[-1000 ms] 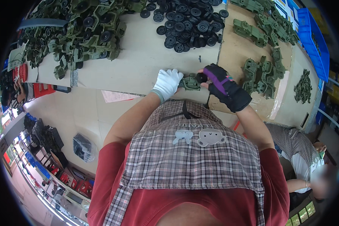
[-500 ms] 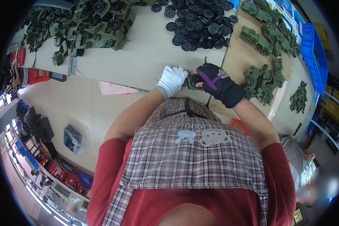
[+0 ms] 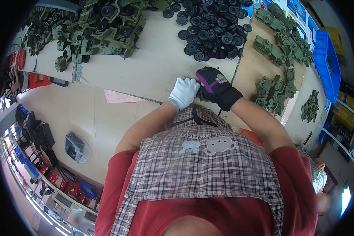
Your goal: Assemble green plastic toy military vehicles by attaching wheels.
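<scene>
Left hand (image 3: 183, 91): white fabric glove (image 3: 181, 94) with grey-green cuff (image 3: 174, 105). Right hand (image 3: 215, 84): black fabric glove (image 3: 226, 94), purple strip (image 3: 211, 87), small multicoloured patch (image 3: 221, 79) on its back. Torso: red short-sleeved shirt (image 3: 118, 173) beneath a plaid fabric apron (image 3: 208, 177) in black, white and pinkish grey, with matching shoulder straps (image 3: 124, 212). Apron front: grey bear-face motif (image 3: 220, 146), paler rabbit-shaped motif (image 3: 189, 147), lettering, narrow black strap (image 3: 196, 116).

The white-gloved left hand (image 3: 184, 93) and black-and-purple-gloved right hand (image 3: 215, 85) are covering most of a green toy vehicle (image 3: 203, 95). Toward one o'clock, the top edge is cropping the black toy wheels (image 3: 203, 34); at three, green parts (image 3: 310, 106) are looking too small to tell; at four, a co-worker's head (image 3: 322, 202) is blurring.
</scene>
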Demonstrator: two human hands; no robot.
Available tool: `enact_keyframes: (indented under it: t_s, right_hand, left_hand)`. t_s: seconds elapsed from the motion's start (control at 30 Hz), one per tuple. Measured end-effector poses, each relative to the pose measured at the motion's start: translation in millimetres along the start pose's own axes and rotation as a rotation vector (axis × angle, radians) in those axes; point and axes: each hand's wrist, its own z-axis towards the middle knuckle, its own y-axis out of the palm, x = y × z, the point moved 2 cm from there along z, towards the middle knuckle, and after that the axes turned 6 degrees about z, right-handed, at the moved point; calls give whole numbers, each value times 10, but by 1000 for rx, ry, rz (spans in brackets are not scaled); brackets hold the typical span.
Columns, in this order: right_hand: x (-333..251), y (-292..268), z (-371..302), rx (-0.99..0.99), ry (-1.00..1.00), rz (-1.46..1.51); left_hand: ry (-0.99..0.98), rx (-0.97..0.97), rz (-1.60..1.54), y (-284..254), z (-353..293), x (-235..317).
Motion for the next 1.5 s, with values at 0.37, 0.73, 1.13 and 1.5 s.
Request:
enact_keyframes:
  t_s: [0.37,0.73,1.13,1.5]
  right_hand:
    - [-9,-29,0,17,303,108]
    - [18,38,-102,222,136,132]
    - [67,96,-129,185,266,202]
    - [1227,-782,-322,832,532,75]
  left_hand:
    - [9,-24,-48,38,-25,-17]
    - [43,26,-24,17,-14,-55]
    - [36,-32,47,-64,133,-60]
    - [-561,240,-220,-194,-146,-200]
